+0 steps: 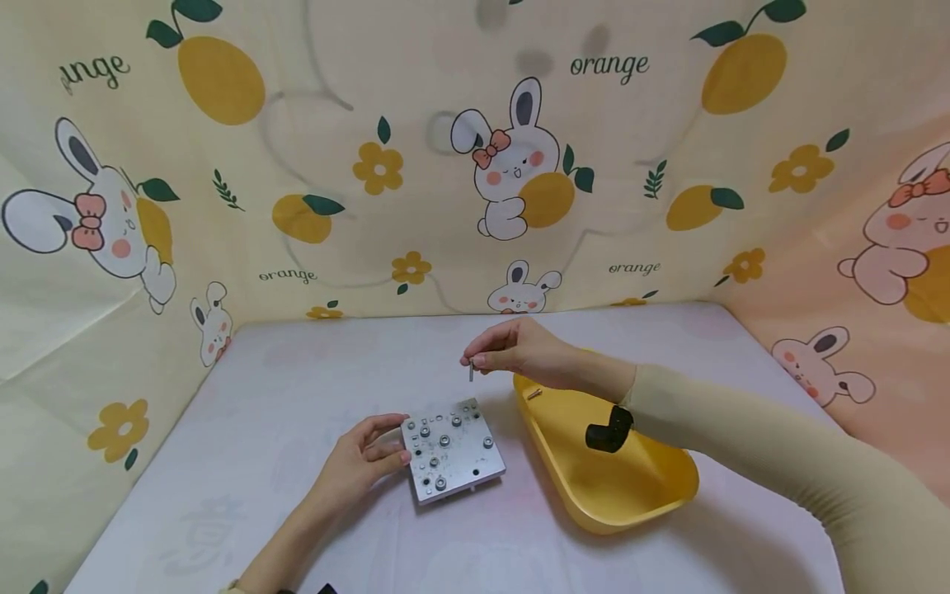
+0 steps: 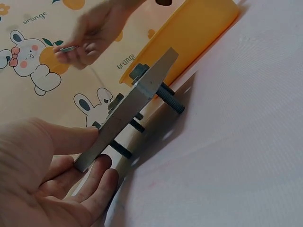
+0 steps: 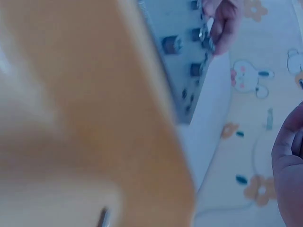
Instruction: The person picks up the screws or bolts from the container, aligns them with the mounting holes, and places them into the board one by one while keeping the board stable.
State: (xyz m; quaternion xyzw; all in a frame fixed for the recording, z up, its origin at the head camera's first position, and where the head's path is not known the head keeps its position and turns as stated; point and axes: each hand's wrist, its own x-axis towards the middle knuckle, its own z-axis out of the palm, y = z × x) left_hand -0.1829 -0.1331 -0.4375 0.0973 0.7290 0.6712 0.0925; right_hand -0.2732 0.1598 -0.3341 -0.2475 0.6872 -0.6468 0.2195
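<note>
My left hand (image 1: pixel 359 462) grips the left edge of a square metal plate (image 1: pixel 463 452), thumb on top and fingers beneath. Several socket-head screws stand in holes across the plate, while other holes show dark. From the left wrist view, the plate (image 2: pixel 124 111) is seen edge-on and tilted, with threaded shanks (image 2: pixel 170 100) sticking out below. Beyond the plate's far edge, my right hand (image 1: pixel 523 353) pinches a small screw (image 1: pixel 471 373) between thumb and fingertips, its shank pointing down. Only part of my right hand (image 3: pixel 289 165) appears in the right wrist view, its fingertips cut off.
A yellow tray (image 1: pixel 564 487) stands right of the plate, beneath my right forearm. One loose screw (image 1: pixel 534 394) lies inside near its far left end. The white-covered table (image 1: pixel 312 363) meets printed cloth walls (image 1: pixel 445 223) at the back and both sides.
</note>
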